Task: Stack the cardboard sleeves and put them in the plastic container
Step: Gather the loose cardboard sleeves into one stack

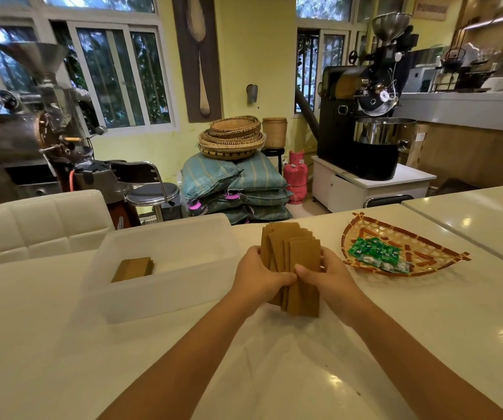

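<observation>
Both forearms reach in from the near edge over the white counter (274, 374). Left hand (259, 275) and right hand (330, 275) are curled around one uneven bundle of brown cardboard sleeves (297, 253), thumbs meeting on its front, squeezing from either side. Fingers hide the bundle's middle edges. Its long axis runs away from the person, top ends fanned and staggered. Left of the left hand sits the translucent plastic container (165, 286), a smaller sleeve stack (133, 269) lying flat inside.
</observation>
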